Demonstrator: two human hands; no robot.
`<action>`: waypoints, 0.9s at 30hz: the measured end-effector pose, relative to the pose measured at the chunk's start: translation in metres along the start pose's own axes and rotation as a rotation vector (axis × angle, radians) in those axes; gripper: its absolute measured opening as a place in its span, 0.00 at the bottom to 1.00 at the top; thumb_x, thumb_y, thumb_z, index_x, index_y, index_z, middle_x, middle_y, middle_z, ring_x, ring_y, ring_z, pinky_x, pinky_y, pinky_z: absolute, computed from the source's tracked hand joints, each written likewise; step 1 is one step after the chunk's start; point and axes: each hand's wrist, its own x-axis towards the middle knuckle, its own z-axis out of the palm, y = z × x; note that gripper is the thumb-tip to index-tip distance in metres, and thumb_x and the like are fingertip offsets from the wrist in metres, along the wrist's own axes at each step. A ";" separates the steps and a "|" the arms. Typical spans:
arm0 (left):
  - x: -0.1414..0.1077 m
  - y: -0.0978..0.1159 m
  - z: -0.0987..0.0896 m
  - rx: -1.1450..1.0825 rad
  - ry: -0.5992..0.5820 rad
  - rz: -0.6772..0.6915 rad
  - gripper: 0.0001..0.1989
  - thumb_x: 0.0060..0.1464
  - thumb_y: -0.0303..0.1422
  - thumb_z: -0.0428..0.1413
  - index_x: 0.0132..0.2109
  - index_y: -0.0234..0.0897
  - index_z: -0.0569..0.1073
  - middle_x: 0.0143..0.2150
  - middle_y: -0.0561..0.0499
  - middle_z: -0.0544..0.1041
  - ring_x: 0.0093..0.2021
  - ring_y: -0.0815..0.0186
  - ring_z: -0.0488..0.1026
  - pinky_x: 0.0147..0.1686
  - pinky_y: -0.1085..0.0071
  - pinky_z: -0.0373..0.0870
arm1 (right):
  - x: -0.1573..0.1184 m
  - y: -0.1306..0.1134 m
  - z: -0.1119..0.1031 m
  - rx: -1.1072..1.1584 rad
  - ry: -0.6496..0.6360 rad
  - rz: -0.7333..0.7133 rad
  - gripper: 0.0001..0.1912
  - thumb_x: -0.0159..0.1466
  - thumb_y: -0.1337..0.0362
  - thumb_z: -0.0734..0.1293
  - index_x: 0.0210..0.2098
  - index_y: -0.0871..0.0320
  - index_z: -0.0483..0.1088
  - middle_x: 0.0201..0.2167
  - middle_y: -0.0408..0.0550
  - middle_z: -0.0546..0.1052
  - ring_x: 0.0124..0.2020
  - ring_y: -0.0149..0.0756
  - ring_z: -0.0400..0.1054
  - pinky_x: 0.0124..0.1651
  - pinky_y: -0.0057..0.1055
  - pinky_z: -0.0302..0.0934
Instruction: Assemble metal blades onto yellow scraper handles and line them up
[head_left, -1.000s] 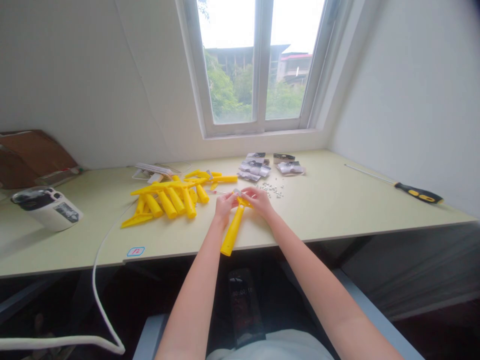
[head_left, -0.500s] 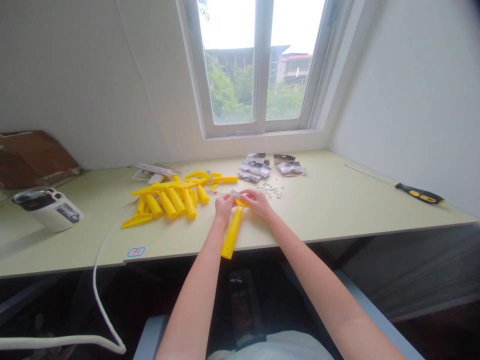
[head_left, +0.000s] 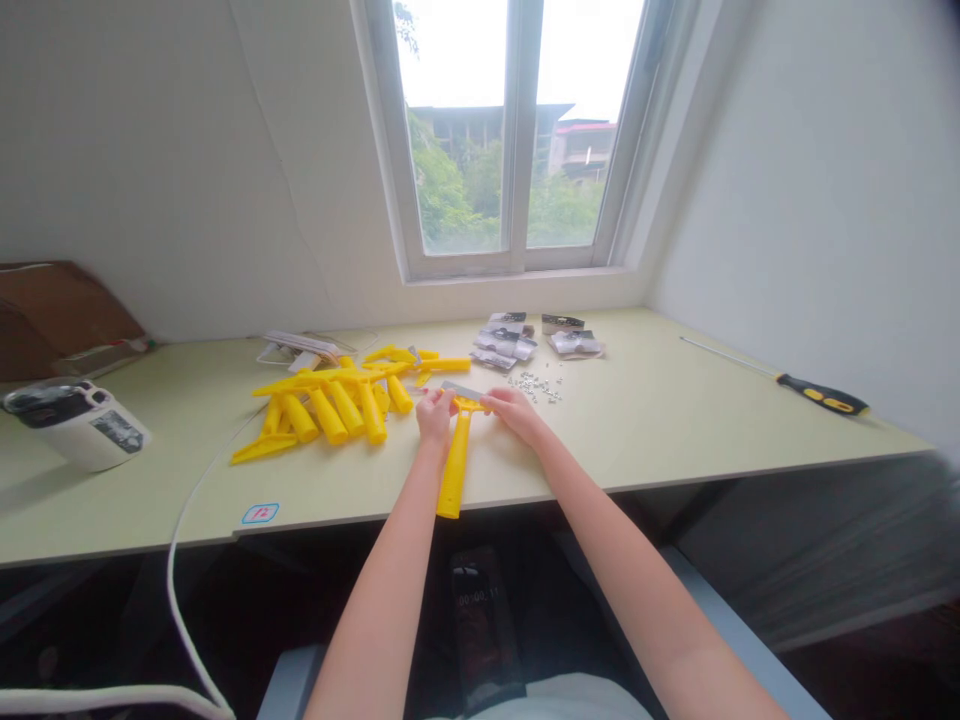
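Nearest, below the table edge, a dark device [head_left: 480,625] bearing pale digits is seen. A yellow scraper [head_left: 454,468] is held over the front part of the table [head_left: 652,440], its handle directed back toward the person. Its head is gripped at the left end by the left hand [head_left: 435,415], fingers closed, and at the right end by the right hand [head_left: 514,411], fingers pinched together. A grey metal blade [head_left: 461,391] is noted along the far side of the head; whether it is fastened cannot be told. To the left, similar yellow pieces [head_left: 346,408] are heaped. Beyond the right hand, small metal parts [head_left: 536,386] are scattered. A screwdriver [head_left: 821,394] is found well apart, at the right. Farther back, packets [head_left: 504,342] are placed before a window [head_left: 517,150].
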 end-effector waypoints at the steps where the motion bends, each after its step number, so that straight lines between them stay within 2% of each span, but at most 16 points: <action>1: -0.002 0.001 0.000 -0.009 -0.030 -0.013 0.09 0.36 0.32 0.58 0.27 0.33 0.69 0.24 0.55 0.71 0.23 0.73 0.68 0.30 0.74 0.67 | 0.000 0.001 0.000 0.014 0.008 -0.008 0.12 0.52 0.58 0.63 0.20 0.60 0.66 0.18 0.40 0.66 0.23 0.27 0.58 0.29 0.25 0.51; 5: -0.009 0.005 0.003 -0.055 -0.248 -0.119 0.12 0.37 0.34 0.59 0.30 0.32 0.69 0.25 0.52 0.73 0.24 0.70 0.71 0.30 0.70 0.68 | 0.002 0.005 0.000 0.049 0.028 -0.041 0.12 0.53 0.57 0.62 0.20 0.59 0.63 0.19 0.39 0.65 0.23 0.27 0.57 0.28 0.25 0.50; 7: -0.010 0.006 0.003 -0.047 -0.304 -0.153 0.11 0.37 0.33 0.59 0.30 0.31 0.70 0.24 0.50 0.73 0.24 0.68 0.71 0.31 0.68 0.69 | 0.003 0.007 0.001 0.047 0.023 -0.039 0.13 0.52 0.56 0.63 0.20 0.59 0.62 0.18 0.38 0.65 0.22 0.26 0.56 0.27 0.25 0.49; 11: -0.007 0.006 0.004 -0.012 -0.233 -0.103 0.08 0.35 0.31 0.57 0.26 0.30 0.69 0.21 0.51 0.72 0.21 0.68 0.70 0.28 0.68 0.69 | 0.005 0.010 0.003 0.111 -0.012 -0.015 0.14 0.52 0.54 0.63 0.20 0.59 0.62 0.18 0.38 0.64 0.21 0.26 0.55 0.25 0.25 0.48; 16: -0.005 0.007 0.005 -0.007 -0.192 -0.078 0.07 0.34 0.31 0.56 0.22 0.31 0.67 0.18 0.52 0.70 0.19 0.69 0.68 0.23 0.71 0.67 | 0.008 0.012 0.004 0.219 0.058 0.072 0.16 0.54 0.55 0.60 0.16 0.59 0.58 0.15 0.38 0.60 0.17 0.25 0.52 0.22 0.25 0.45; 22: -0.007 0.007 0.005 -0.040 -0.248 -0.059 0.07 0.35 0.32 0.55 0.25 0.32 0.67 0.18 0.53 0.71 0.18 0.70 0.67 0.21 0.72 0.65 | 0.004 0.005 0.003 0.124 0.029 0.044 0.13 0.52 0.57 0.62 0.17 0.59 0.59 0.14 0.36 0.58 0.17 0.24 0.50 0.22 0.24 0.44; 27: -0.007 0.006 0.006 -0.003 -0.226 -0.091 0.08 0.35 0.31 0.56 0.27 0.32 0.67 0.20 0.52 0.72 0.20 0.69 0.69 0.23 0.71 0.67 | 0.001 0.001 0.001 0.064 0.037 0.033 0.12 0.51 0.57 0.62 0.18 0.59 0.61 0.15 0.36 0.58 0.19 0.25 0.50 0.23 0.25 0.45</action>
